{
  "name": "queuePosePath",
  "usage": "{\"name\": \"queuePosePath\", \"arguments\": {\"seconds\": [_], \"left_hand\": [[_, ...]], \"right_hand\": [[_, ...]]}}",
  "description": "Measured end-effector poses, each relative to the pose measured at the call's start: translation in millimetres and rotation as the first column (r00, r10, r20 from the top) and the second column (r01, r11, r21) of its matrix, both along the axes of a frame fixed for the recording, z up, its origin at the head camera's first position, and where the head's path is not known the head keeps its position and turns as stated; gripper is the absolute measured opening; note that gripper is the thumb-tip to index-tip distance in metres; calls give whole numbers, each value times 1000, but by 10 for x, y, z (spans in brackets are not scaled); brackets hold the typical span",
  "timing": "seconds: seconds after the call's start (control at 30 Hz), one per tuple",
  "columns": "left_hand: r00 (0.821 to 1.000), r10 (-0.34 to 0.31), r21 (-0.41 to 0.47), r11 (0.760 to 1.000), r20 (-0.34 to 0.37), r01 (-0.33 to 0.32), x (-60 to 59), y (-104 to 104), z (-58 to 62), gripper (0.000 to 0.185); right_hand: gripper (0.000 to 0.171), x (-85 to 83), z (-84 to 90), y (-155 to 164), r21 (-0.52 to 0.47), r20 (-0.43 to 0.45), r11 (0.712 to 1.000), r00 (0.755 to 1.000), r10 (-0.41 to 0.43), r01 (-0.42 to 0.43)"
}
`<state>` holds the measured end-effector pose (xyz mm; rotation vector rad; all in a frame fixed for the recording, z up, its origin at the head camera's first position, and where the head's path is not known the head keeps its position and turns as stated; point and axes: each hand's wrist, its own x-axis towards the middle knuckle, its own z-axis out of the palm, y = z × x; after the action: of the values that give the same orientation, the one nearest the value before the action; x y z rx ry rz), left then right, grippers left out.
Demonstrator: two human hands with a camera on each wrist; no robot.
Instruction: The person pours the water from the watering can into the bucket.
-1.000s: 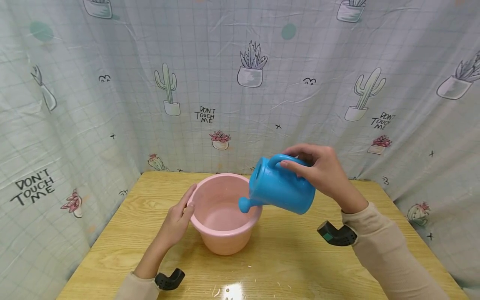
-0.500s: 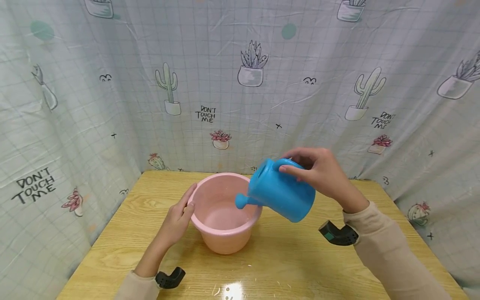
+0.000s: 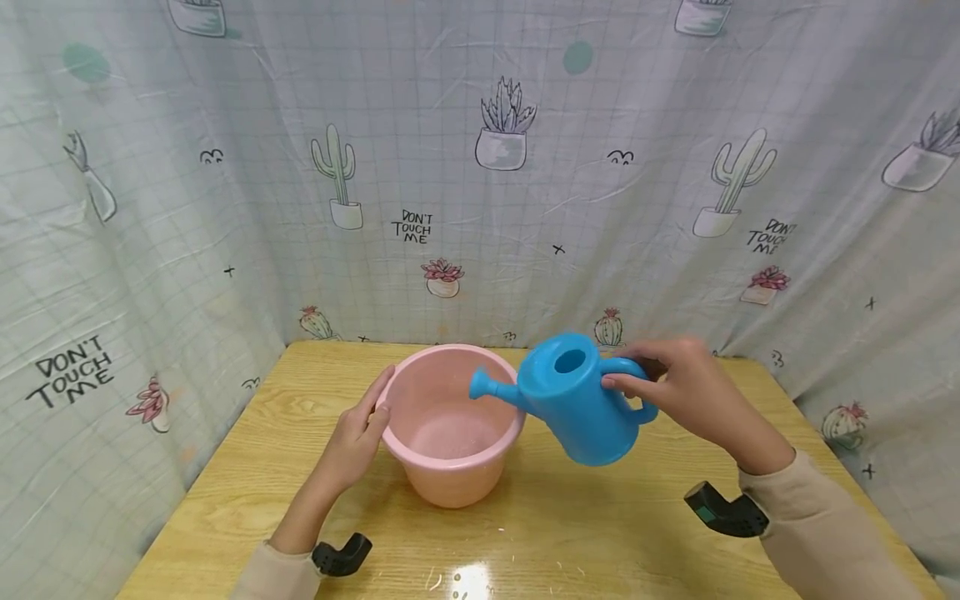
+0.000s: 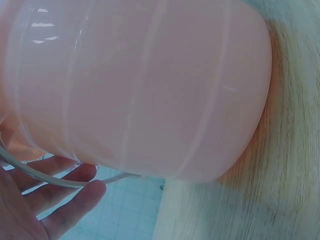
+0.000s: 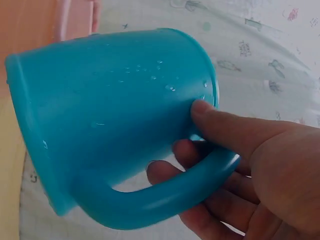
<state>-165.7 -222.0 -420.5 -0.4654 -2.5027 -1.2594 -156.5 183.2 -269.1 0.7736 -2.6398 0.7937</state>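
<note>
A pink plastic bucket [image 3: 450,467] stands on the wooden table [image 3: 570,533], and its side [image 4: 140,90] fills the left wrist view. My left hand [image 3: 360,437] rests against the bucket's left rim with straight fingers [image 4: 75,200]. My right hand [image 3: 686,392] grips the handle of a blue watering can [image 3: 573,400] held in the air to the right of the bucket. The can is nearly level, its spout over the bucket's right rim. In the right wrist view my fingers [image 5: 220,130] curl round the can's handle [image 5: 165,200], and drops cling to the can's body [image 5: 115,100].
A cactus-print curtain [image 3: 480,167] closes in the table at the back and both sides. The table's front edge lies near me. Black wrist mounts [image 3: 341,557] sit on both sleeves.
My right hand has tipped the watering can back from a spout-down tilt to nearly level and carried it right and lower. The left hand and bucket have stayed put.
</note>
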Motion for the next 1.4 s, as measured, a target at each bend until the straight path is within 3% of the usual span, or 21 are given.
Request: {"name": "queuePosePath", "arguments": {"seconds": [0.13, 0.23, 0.4, 0.53, 0.97, 1.17, 1.4], "left_hand": [[1000, 4, -2, 1000, 0, -4, -12, 11, 21, 49], [1000, 6, -5, 1000, 3, -6, -18, 9, 29, 49], [1000, -1, -9, 1000, 5, 1, -26, 4, 21, 50], [1000, -7, -13, 1000, 2, 7, -34, 3, 9, 50], [999, 45, -84, 995, -25, -47, 12, -53, 86, 51], [998, 46, -124, 991, -52, -52, 4, -59, 99, 51], [998, 26, -123, 992, -50, -32, -14, -10, 81, 51]], "right_hand": [[21, 94, -67, 101, 50, -26, 998, 999, -27, 29], [18, 125, -172, 147, 52, -95, 998, 995, -33, 38], [21, 167, -449, 198, -31, -268, 997, 960, -81, 75], [24, 190, -678, 228, -109, -301, 987, 942, -145, 118], [14, 136, -1200, 385, -165, -46, 950, 961, -274, 264], [19, 109, -1361, 390, -117, 66, 939, 946, -317, 323], [24, 135, -1471, 408, -74, 120, 932, 931, -345, 355]]}}
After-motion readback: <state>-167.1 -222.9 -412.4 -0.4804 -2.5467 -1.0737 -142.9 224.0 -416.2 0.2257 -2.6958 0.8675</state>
